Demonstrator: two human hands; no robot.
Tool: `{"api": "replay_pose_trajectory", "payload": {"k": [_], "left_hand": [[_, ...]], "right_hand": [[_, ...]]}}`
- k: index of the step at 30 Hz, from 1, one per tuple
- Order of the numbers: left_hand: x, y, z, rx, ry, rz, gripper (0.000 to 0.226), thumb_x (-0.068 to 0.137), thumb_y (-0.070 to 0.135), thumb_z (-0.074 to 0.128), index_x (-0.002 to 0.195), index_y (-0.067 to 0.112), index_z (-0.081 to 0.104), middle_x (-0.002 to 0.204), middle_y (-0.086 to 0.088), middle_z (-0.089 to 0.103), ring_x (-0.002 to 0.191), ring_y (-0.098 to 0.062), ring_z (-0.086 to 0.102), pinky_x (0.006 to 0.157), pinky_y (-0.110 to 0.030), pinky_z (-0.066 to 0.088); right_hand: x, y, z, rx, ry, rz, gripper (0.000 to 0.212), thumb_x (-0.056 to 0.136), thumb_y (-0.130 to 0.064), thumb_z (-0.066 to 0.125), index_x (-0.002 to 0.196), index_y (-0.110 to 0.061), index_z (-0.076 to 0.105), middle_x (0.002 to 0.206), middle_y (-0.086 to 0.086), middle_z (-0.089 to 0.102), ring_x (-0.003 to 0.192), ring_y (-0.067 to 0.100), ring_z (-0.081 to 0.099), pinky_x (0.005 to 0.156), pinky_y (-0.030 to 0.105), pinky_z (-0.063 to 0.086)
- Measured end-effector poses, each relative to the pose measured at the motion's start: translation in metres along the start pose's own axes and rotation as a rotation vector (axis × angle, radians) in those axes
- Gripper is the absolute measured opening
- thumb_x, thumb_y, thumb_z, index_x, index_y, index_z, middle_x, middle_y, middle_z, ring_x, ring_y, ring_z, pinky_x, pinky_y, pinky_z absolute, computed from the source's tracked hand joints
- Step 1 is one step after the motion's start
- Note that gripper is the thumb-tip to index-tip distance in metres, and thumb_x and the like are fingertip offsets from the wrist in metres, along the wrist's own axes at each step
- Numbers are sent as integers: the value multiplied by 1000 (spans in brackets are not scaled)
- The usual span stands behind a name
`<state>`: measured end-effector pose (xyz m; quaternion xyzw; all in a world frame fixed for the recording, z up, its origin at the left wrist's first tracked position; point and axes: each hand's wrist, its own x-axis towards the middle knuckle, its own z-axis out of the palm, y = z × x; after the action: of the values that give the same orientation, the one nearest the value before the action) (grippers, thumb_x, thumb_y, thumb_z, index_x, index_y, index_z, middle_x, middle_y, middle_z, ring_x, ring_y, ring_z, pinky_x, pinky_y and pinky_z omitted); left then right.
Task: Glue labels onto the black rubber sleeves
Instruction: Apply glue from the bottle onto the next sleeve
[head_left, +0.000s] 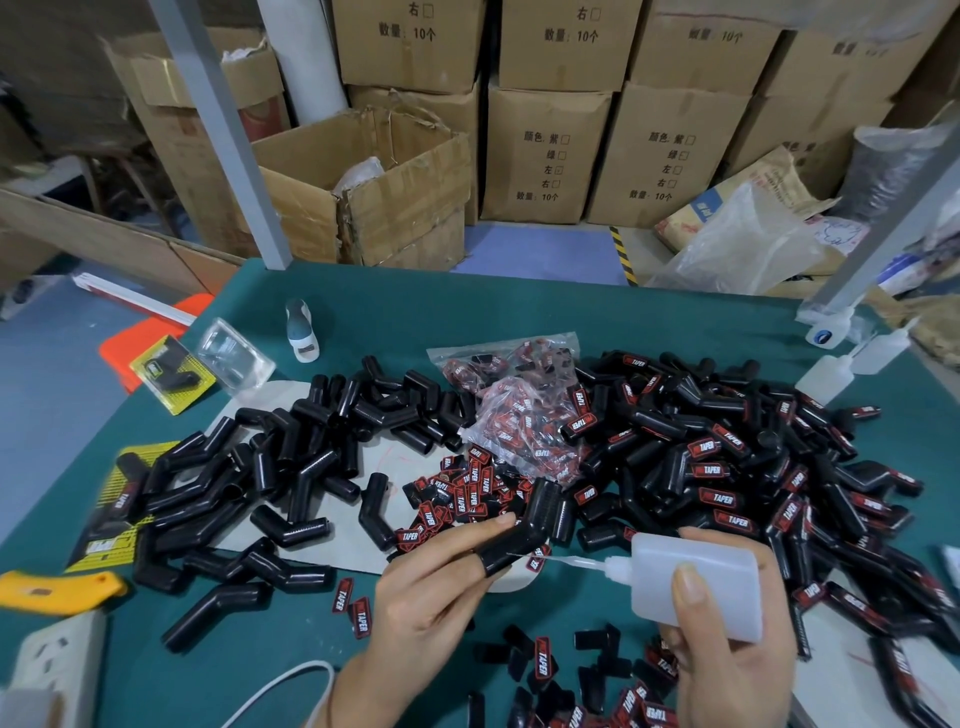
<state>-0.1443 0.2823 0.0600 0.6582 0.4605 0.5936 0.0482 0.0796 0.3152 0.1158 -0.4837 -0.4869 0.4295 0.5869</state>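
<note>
My left hand (431, 587) holds a bent black rubber sleeve (524, 530) slipped over a finger, low in the middle. My right hand (727, 639) grips a translucent white glue bottle (696, 587); its thin nozzle points left at the sleeve's lower end. Loose red-and-black "TAPER" labels (462, 499) lie just beyond the held sleeve, and more labels (540, 670) lie near the front edge. A pile of unlabelled sleeves (291, 467) fills the left of the green table (519, 312). Sleeves bearing labels (753, 467) are heaped on the right.
Plastic bags of labels (519, 405) sit mid-table. Spare glue bottles (852, 364) stand at the right edge, another bottle (301, 332) at the back left. A yellow tool (57, 587) and white power strip (57, 660) lie front left. Cardboard boxes (545, 150) stand behind the table.
</note>
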Motion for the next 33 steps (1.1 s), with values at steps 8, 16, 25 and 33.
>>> {"api": "replay_pose_trajectory", "payload": {"k": [8,16,25,33], "left_hand": [[-2,-3,0,4,0,12,8,92,-8,70,90,-9,78,140,-6,68,117,-26,73,97,-32,58],[0,-1,0,-17,9,22,10,93,-7,69,97,-7,78,139,-7,68,118,-26,72,99,-33,58],[2,2,0,-6,33,12,12,95,-1,71,91,-9,79,137,-4,69,116,-24,73,98,-32,58],[3,7,-1,-9,47,-22,19,98,6,71,87,-8,79,134,-3,71,114,-24,74,97,-32,59]], "right_hand": [[0,3,-1,-27,6,-1,71,71,-79,76,114,-23,66,92,7,72,61,14,64,50,16,49],[3,5,-2,-11,17,-9,68,73,-77,76,114,-23,67,93,10,70,60,12,61,49,15,48],[3,7,-3,-36,13,-12,67,75,-76,75,115,-23,66,98,8,71,65,18,66,50,16,50],[4,8,-5,-25,3,-22,69,77,-75,75,118,-20,65,95,12,69,61,18,61,49,16,48]]}}
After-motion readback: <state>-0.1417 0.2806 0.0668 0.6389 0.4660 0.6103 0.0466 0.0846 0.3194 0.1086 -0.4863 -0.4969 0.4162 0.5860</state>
